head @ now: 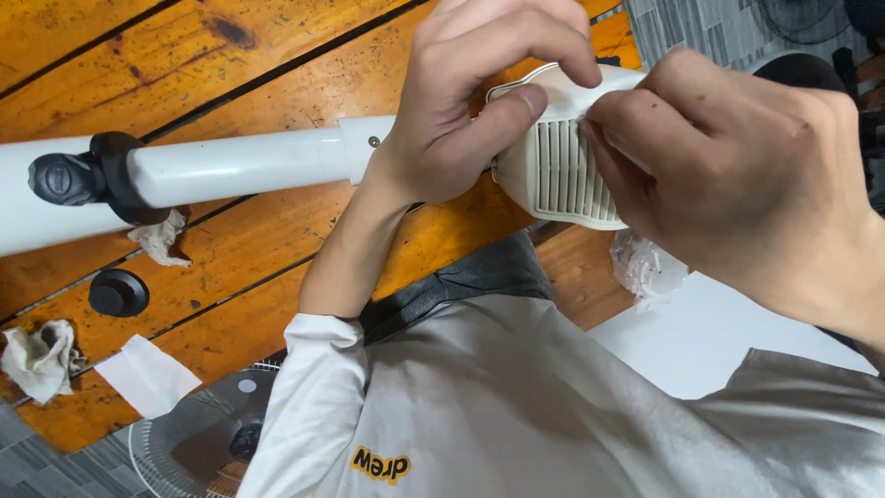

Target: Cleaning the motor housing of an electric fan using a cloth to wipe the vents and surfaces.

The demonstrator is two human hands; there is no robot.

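glossy white plastic fan pole [230, 166], matt ribbed plastic motor housing [562, 171], varnished scuffed wood desk [277, 65], crumpled cloth rag [39, 360], matt black plastic knob [118, 293]

Your white fan housing [562, 171]: rounded plastic shell, ribbed vent grille facing you, held above wooden desk [230, 55]. Joined to white pole [240, 166], which lies roughly level, running left. Black clamp collar with knob [88, 175] rings pole near its left end.

Black knob [118, 292], crumpled rags [39, 358], paper slip [147, 375]
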